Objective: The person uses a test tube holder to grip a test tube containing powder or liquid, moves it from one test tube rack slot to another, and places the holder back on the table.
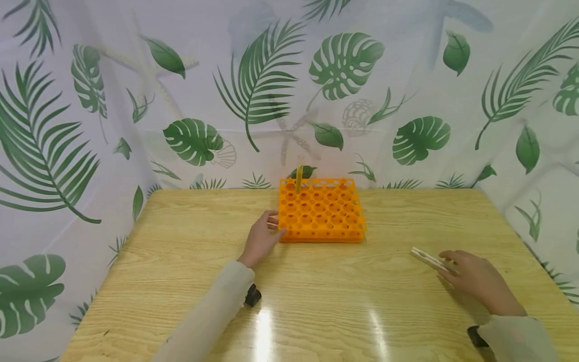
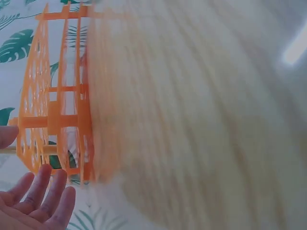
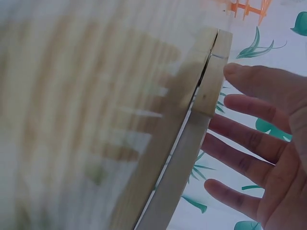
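An orange test tube rack (image 1: 322, 235) stands on the table near the back wall. One test tube (image 1: 299, 176) with yellow contents rises from its back-left corner. My left hand (image 1: 262, 239) is at the rack's left side, the thumb by its front corner. In the left wrist view the fingers (image 2: 53, 189) are spread loosely beside the rack's end. To the right lies a wooden test tube clamp (image 1: 427, 259), slanted on the table. My right hand (image 1: 479, 279) is beside it, thumb tip at its edge and fingers (image 3: 249, 136) extended in the right wrist view.
The wooden table (image 1: 325, 301) ends at the back and sides against a white sheet (image 1: 280, 100) printed with green leaves. A dark wrist device (image 1: 253, 295) sits under the left sleeve, and another (image 1: 477, 336) under the right.
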Motion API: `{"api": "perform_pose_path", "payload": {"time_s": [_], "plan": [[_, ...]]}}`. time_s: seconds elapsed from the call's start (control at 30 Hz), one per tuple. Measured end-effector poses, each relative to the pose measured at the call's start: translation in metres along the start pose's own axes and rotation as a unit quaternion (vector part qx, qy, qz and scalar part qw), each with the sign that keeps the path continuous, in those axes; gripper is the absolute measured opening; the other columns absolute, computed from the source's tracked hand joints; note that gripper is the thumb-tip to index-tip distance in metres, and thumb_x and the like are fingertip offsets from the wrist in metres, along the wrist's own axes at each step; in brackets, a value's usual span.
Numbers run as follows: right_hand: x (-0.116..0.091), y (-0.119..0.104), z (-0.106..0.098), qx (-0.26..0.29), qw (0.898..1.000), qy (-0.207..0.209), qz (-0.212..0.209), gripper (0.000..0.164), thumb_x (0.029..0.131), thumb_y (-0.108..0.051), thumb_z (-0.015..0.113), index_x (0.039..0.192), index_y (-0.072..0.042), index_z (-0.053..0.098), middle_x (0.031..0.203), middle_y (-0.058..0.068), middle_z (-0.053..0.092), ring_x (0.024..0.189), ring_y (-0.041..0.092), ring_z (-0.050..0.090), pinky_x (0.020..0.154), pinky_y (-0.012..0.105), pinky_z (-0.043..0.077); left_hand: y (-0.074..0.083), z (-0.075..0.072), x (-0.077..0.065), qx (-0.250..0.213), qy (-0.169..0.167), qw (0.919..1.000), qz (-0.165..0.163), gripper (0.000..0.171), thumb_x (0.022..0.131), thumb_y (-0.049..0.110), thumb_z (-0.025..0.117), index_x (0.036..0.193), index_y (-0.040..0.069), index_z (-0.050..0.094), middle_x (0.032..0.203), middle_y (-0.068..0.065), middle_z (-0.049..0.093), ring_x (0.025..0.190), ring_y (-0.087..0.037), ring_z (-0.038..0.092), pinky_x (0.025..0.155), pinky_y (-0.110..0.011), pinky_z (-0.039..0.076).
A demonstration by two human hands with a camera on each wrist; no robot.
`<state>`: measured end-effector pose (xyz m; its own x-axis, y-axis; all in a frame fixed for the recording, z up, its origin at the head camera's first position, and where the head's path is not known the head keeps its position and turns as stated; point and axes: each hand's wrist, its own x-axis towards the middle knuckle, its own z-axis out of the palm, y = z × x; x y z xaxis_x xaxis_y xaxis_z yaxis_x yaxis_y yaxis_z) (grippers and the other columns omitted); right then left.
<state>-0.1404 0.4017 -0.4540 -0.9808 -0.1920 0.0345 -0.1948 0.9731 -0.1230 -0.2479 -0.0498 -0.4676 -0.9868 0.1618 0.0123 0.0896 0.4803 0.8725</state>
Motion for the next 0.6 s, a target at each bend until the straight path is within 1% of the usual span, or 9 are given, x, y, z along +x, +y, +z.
{"api": "perform_pose_path", "payload": {"time_s": [0.07, 0.13, 0.23, 0.27, 0.3, 0.43, 0.53, 0.6], "plan": [[0.0005, 0.0013, -0.0005, 0.007, 1.0, -0.014, 0.002, 0.041, 0.078, -0.023, 0.073, 0.107, 0.004, 0.063, 0.088, 0.016, 0.067, 0.071, 0.025, 0.064, 0.059, 0.041, 0.051, -0.0012, 0.0013, 0.0016, -0.036, -0.007, 0.9989, -0.029, 0.049, 0.088, 0.024, 0.065, 0.131, 0.01, 0.047, 0.116, -0.011, 0.058, 0.104, -0.025, 0.058, 0.088, -0.039, 0.05], [0.0014, 0.0025, -0.001, 0.02, 0.999, -0.033, 0.006, 0.039, 0.079, -0.021, 0.073, 0.107, 0.004, 0.063, 0.087, 0.015, 0.067, 0.071, 0.024, 0.064, 0.06, 0.04, 0.051, -0.0016, 0.0025, 0.0031, -0.082, -0.015, 0.9949, -0.057, 0.046, 0.089, 0.023, 0.064, 0.129, 0.007, 0.048, 0.117, -0.013, 0.057, 0.102, -0.025, 0.058, 0.086, -0.037, 0.051], [0.0027, 0.0036, -0.0021, 0.041, 0.997, -0.058, 0.011, 0.036, 0.079, -0.02, 0.072, 0.105, 0.004, 0.062, 0.087, 0.014, 0.067, 0.071, 0.023, 0.063, 0.06, 0.041, 0.051, -0.0009, 0.0045, 0.0044, -0.129, -0.026, 0.9874, -0.089, 0.04, 0.091, 0.023, 0.062, 0.123, 0.002, 0.052, 0.115, -0.013, 0.055, 0.093, -0.021, 0.058, 0.081, -0.034, 0.052], [0.0031, 0.0038, -0.0024, 0.047, 0.997, -0.064, 0.013, 0.036, 0.079, -0.02, 0.072, 0.105, 0.004, 0.062, 0.087, 0.014, 0.067, 0.071, 0.023, 0.063, 0.06, 0.041, 0.051, 0.0035, 0.0031, 0.003, -0.142, -0.033, 0.9846, -0.096, 0.038, 0.091, 0.022, 0.061, 0.121, 0.0, 0.053, 0.113, -0.013, 0.054, 0.092, -0.021, 0.058, 0.082, -0.036, 0.052], [0.0035, 0.0044, -0.0024, 0.051, 0.996, -0.068, 0.014, 0.035, 0.079, -0.019, 0.072, 0.105, 0.004, 0.062, 0.087, 0.014, 0.067, 0.071, 0.023, 0.063, 0.06, 0.041, 0.051, 0.0038, 0.0037, 0.0036, -0.151, -0.035, 0.9828, -0.101, 0.036, 0.091, 0.022, 0.06, 0.119, -0.001, 0.055, 0.112, -0.012, 0.054, 0.089, -0.02, 0.057, 0.081, -0.036, 0.052], [0.0048, 0.0046, -0.0021, 0.054, 0.996, -0.076, 0.012, 0.034, 0.079, -0.018, 0.072, 0.104, 0.004, 0.062, 0.086, 0.013, 0.066, 0.07, 0.022, 0.063, 0.06, 0.041, 0.051, 0.0028, 0.0054, 0.0042, -0.162, -0.041, 0.9806, -0.101, 0.032, 0.093, 0.022, 0.058, 0.113, -0.002, 0.056, 0.106, -0.008, 0.051, 0.089, -0.018, 0.055, 0.087, -0.04, 0.05], [0.0061, 0.0044, -0.002, 0.051, 0.995, -0.083, 0.013, 0.034, 0.08, -0.017, 0.071, 0.105, 0.005, 0.062, 0.086, 0.013, 0.065, 0.07, 0.021, 0.062, 0.06, 0.04, 0.051, -0.002, 0.0077, 0.0056, -0.161, -0.036, 0.9811, -0.1, 0.032, 0.094, 0.024, 0.057, 0.114, -0.002, 0.057, 0.11, -0.01, 0.054, 0.094, -0.019, 0.057, 0.091, -0.041, 0.05], [0.007, 0.0036, -0.0021, 0.047, 0.995, -0.088, 0.016, 0.033, 0.081, -0.016, 0.071, 0.105, 0.005, 0.062, 0.085, 0.011, 0.064, 0.069, 0.02, 0.061, 0.059, 0.039, 0.05, -0.0023, 0.0074, 0.0047, -0.145, -0.033, 0.9843, -0.096, 0.034, 0.094, 0.025, 0.057, 0.116, -0.001, 0.057, 0.114, -0.013, 0.056, 0.098, -0.021, 0.058, 0.091, -0.04, 0.05]]}}
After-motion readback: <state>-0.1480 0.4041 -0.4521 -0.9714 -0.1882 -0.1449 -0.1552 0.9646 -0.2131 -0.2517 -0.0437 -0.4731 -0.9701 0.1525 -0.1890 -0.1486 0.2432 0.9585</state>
